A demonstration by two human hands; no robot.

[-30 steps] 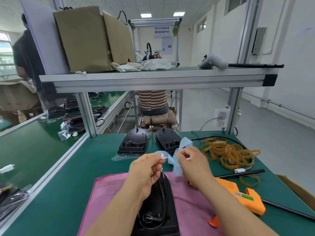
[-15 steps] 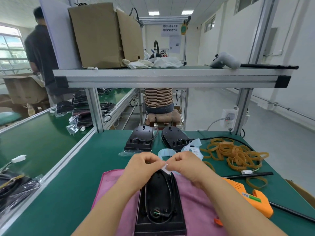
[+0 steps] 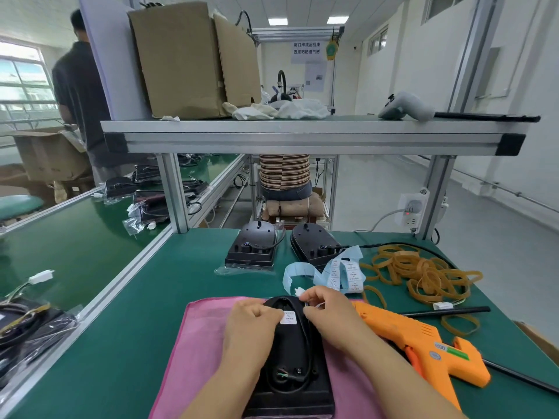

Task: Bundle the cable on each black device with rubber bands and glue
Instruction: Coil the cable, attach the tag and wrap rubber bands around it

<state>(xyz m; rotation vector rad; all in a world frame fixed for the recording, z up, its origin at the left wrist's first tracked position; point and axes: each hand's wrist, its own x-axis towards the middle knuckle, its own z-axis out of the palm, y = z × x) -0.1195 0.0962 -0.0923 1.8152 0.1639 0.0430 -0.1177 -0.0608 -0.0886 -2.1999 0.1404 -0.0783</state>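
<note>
Green matting covers the desk (image 3: 151, 313), and at the middle of its near edge lies a pink cloth (image 3: 199, 343) with one black device (image 3: 290, 373) on it, back side up. The long axis of the device runs from the near edge toward the far edge, with the rounded narrow end pointing away from the person and the square end toward them. The left hand (image 3: 251, 325) has its fingers curled, the tips pinching the edge of a small white label (image 3: 287, 317) on the device. The right hand (image 3: 329, 316) pinches the cable (image 3: 309, 355) near its white plug (image 3: 299, 291), at the rounded end. I judge the step to be gathering the loose cable. It goes well if the loops are kept flat along the long axis and held tight before one of the rubber bands (image 3: 423, 273) near the right edge is taken. The orange glue gun (image 3: 423, 346) lies just beside the cloth.
</note>
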